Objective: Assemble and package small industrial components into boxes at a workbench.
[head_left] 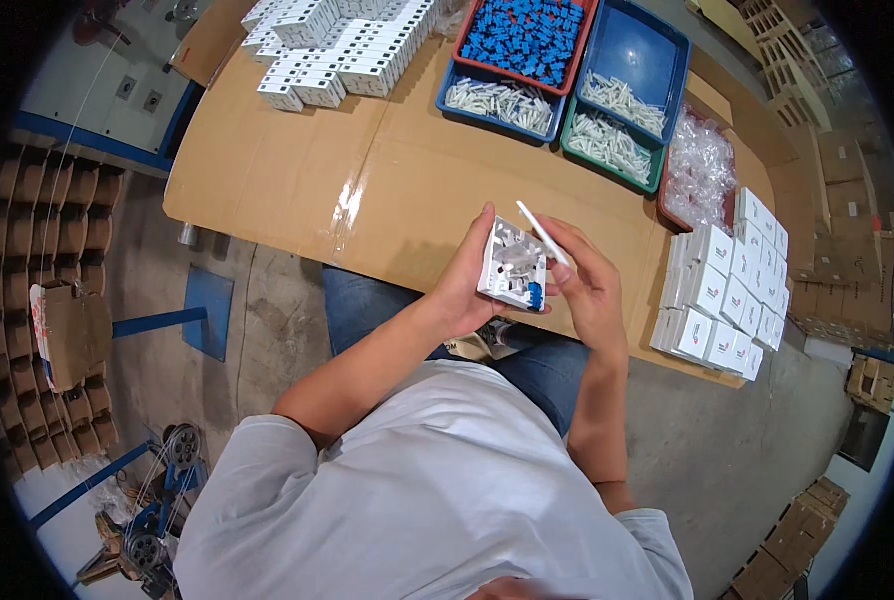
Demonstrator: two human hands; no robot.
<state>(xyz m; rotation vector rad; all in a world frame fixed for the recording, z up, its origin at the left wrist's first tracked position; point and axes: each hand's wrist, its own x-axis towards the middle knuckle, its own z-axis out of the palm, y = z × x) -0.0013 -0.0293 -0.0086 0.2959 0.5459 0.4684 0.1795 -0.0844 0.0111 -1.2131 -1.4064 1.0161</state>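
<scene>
Left hand (459,287) grips open-topped white plastic box (509,297), seemingly for steadiness; right hand (595,295) pinches flat white plastic cover (543,234).

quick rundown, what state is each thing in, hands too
left hand: gripping box
box: open, tilted
blue piece: in box's corner
right hand: gripping panel
panel: tilted, off box
red tray: full of blue pieces
blue tray: partly filled
clear bags: heaped
white packs: stacked

Both hands (457,292) (593,292) close together
</scene>
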